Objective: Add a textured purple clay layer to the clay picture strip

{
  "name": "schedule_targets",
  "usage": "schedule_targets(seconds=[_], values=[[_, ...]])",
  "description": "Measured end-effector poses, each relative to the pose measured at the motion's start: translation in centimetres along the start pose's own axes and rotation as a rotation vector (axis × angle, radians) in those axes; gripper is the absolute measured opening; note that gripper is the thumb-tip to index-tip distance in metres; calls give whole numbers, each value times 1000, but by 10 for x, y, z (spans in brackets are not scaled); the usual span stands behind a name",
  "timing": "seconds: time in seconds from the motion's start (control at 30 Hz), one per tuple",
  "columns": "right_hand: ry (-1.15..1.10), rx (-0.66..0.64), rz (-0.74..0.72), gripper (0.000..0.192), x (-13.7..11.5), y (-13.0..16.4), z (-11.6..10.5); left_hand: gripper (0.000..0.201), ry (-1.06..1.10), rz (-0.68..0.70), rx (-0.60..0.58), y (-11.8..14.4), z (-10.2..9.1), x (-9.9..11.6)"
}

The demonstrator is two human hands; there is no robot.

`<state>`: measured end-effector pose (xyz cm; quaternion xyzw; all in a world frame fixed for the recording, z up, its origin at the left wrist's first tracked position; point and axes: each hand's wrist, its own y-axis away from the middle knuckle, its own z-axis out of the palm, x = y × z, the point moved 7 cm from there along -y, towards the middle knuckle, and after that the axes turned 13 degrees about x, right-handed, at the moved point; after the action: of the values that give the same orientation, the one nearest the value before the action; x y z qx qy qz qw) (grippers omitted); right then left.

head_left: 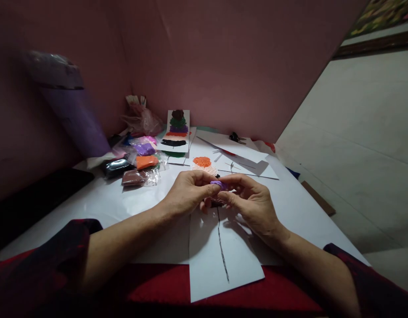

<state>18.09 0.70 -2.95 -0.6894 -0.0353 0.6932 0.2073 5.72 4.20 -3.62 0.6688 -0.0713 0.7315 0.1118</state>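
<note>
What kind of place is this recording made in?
Probably a home craft corner: a low white table against a pink wall, with bagged coloured clay and a layered clay picture on card.

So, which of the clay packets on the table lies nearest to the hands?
The brown clay packet. It lies at the front of the pile, closest to the left hand; the orange packet and black packet sit behind.

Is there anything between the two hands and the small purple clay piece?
Nothing visible: the left hand and the right hand both pinch the small purple clay piece directly with their fingertips, above the white paper sheet with a black line.
</note>
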Motion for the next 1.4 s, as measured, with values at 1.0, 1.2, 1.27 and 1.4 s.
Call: schedule_targets(seconds=[1.0, 1.2, 1.27, 1.4], values=[[-83, 30, 183, 27, 16, -7, -4, 20, 107, -17, 26, -1, -6, -1], [-27, -12, 148, 24, 11, -2, 0, 27, 87, 62, -18, -3, -4, -1], [-41, -23, 136, 22, 10, -2, 1, 34, 81, 69, -8, -5, -5, -1], [-65, -29, 85, 20, 6, -3, 2, 34, 3, 30, -62, -3, -1, -3]])
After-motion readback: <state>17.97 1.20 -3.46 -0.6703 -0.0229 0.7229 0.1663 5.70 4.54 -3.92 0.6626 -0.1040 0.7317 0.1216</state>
